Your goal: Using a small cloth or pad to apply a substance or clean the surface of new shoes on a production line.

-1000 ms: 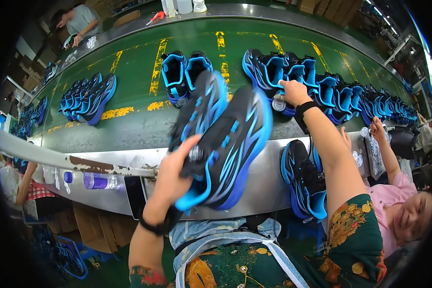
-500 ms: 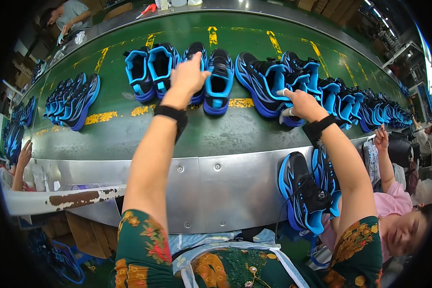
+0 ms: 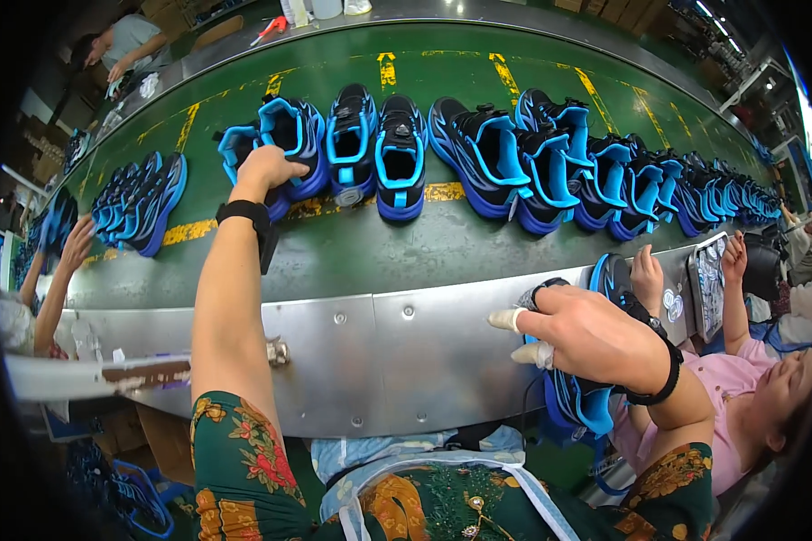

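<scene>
Black sneakers with blue linings and blue-purple soles stand on the green work surface. At the left of the middle group, my left hand (image 3: 269, 169) is closed at the heel of a sneaker (image 3: 307, 167); its fingertips are hidden. The neighbouring sneaker (image 3: 236, 146) leans beside it. Two more sneakers, one (image 3: 350, 140) and another (image 3: 400, 158), stand upright to the right. Over the metal ledge, my right hand (image 3: 582, 338) reaches across a sneaker (image 3: 573, 406), fingers apart. Pale covers wrap two fingertips. My hand hides much of that sneaker, and another (image 3: 611, 275) lies behind.
A long row of sneakers (image 3: 641, 185) runs right along the green surface (image 3: 334, 257). More sneakers (image 3: 144, 203) stand left. A metal ledge (image 3: 424, 352) borders the near side. A pink-sleeved person (image 3: 695, 406) sits close at right; another person's hand (image 3: 77, 243) is at left.
My left hand has moved left and nearer, and the leftmost sneakers of the middle group have shifted and tilted. My right hand has left the row and come back over the sneakers on the ledge.
</scene>
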Motion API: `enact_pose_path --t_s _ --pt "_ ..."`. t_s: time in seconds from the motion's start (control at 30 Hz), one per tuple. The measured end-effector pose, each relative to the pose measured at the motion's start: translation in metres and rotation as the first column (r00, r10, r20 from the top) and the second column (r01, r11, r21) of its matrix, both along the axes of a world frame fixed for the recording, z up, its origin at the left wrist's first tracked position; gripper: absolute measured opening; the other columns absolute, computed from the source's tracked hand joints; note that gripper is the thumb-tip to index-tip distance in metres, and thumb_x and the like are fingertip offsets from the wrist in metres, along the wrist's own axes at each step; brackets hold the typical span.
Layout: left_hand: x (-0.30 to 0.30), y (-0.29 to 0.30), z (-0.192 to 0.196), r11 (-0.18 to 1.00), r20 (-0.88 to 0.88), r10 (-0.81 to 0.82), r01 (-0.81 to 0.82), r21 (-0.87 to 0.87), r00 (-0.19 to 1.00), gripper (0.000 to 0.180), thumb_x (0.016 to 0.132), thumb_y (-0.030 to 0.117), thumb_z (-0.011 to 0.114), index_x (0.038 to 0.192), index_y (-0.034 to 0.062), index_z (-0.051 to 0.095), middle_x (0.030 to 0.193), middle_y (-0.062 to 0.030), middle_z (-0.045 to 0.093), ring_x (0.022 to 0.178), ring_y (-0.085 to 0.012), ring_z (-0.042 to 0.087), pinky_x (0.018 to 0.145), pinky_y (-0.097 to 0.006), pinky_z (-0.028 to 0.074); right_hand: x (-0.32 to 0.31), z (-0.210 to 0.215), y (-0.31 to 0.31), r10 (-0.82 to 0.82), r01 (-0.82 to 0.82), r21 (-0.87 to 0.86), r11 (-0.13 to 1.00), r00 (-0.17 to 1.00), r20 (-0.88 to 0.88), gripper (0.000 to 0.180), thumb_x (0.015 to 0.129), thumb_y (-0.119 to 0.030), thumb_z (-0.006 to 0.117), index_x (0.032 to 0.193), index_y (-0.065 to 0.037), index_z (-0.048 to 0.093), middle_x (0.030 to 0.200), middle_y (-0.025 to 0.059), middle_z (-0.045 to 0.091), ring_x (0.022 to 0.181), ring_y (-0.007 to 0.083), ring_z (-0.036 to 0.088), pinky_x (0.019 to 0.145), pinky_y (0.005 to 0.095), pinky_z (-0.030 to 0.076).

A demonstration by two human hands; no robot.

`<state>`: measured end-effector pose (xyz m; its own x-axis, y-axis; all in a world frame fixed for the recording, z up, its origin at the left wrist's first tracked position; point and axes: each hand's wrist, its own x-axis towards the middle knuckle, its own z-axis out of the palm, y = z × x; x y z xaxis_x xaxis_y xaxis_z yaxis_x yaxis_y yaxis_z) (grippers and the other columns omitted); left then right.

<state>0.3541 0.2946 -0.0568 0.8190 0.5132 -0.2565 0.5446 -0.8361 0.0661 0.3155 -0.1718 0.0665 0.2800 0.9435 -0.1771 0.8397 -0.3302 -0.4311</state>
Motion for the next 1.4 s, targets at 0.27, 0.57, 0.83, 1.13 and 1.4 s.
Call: enact_pose_path --t_s 0.27,0.57,0.83,1.13,1.4 --pt "-0.150 -0.172 0.056 0.984 0.243 -0.161 0.175 -0.039 0.957 0.052 0.074 0.051 0.070 0.087 0.0007 0.073 0.089 -0.0207 0.068 0.088 -0.0368 0.066 0.078 -0.045 0.052 -0.045 0.023 -0.004 0.124 -0.111 0.144 0.983 0.989 -0.080 0.033 0.080 -0.013 0.069 0.111 -0.006 0.061 0.080 0.0142 0.054 0.077 0.0371 0.057 0.065 0.0461 0.046" --pt "-0.315 -0.287 0.039 0.906 0.408 -0.405 0.420 0.057 0.818 0.037 0.068 0.026 0.081 0.094 0.0048 0.065 0.107 -0.0196 0.056 0.109 -0.0380 0.051 0.093 -0.044 0.037 -0.064 -0.072 -0.009 -0.078 0.159 0.211 0.964 0.935 -0.346 0.047 0.079 -0.021 0.076 0.122 -0.011 0.061 0.080 0.0131 0.059 0.071 0.0281 0.059 0.064 0.0389 0.047" --pt "-0.314 -0.313 -0.003 0.852 0.568 -0.223 0.442 -0.281 0.792 0.005 0.081 0.010 0.061 0.084 0.0062 0.060 0.092 -0.0081 0.060 0.087 -0.0281 0.055 0.081 -0.040 0.037 -0.059 -0.095 0.070 0.368 -0.262 0.331 0.906 0.874 -0.317 0.066 0.072 -0.007 0.075 0.133 -0.025 0.056 0.090 0.0114 0.055 0.078 0.0310 0.061 0.071 0.0396 0.051" --pt "-0.309 -0.287 0.025 0.371 0.201 0.367 0.055 -0.927 0.908 0.029 0.097 0.024 0.058 0.107 -0.0014 0.066 0.086 -0.0044 0.067 0.077 -0.0088 0.057 0.068 -0.023 0.045 -0.071 -0.079 0.064 0.350 -0.355 -0.022 0.935 0.929 -0.120 0.060 0.069 0.001 0.066 0.126 -0.016 0.057 0.086 0.0155 0.057 0.082 0.0368 0.062 0.071 0.0441 0.050" --pt "-0.298 -0.301 -0.005 -0.070 -0.039 0.598 0.003 -0.998 0.800 0.018 0.096 0.010 0.054 0.099 -0.0002 0.068 0.077 -0.0032 0.068 0.066 -0.0073 0.059 0.059 -0.022 0.043 -0.104 -0.091 0.039 0.059 -0.063 0.272 0.960 0.998 0.022 0.035 0.080 -0.011 0.066 0.114 -0.005 0.066 0.082 0.0121 0.060 0.078 0.0339 0.062 0.068 0.0434 0.049"
